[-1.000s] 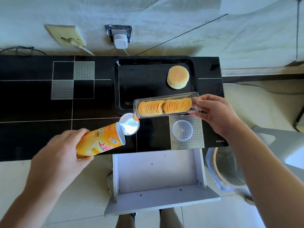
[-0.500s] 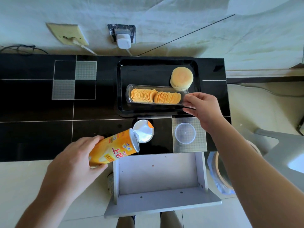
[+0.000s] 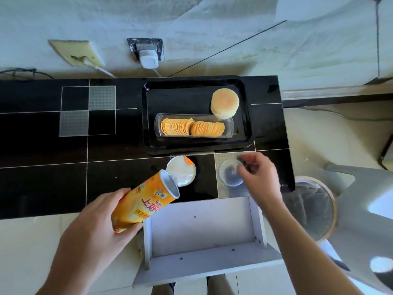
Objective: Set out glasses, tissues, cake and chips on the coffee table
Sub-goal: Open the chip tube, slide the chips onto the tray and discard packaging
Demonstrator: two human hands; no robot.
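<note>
Black tray (image 3: 246,116): clear tub (image 3: 229,126) of chips (image 3: 191,127), cake (image 3: 224,102). Left hand (image 3: 93,237) grips can (image 3: 146,203); right hand (image 3: 260,177) blurred, fingers on lid (image 3: 230,172).

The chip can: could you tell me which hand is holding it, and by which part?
The left hand grips the chip can around its closed lower end, fingers wrapped round the body; the open mouth points away.

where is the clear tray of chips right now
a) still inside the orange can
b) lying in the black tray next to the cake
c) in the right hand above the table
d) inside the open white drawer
b: the clear tray of chips lies in the black tray, just in front of the round cake, and neither hand touches it.
</note>
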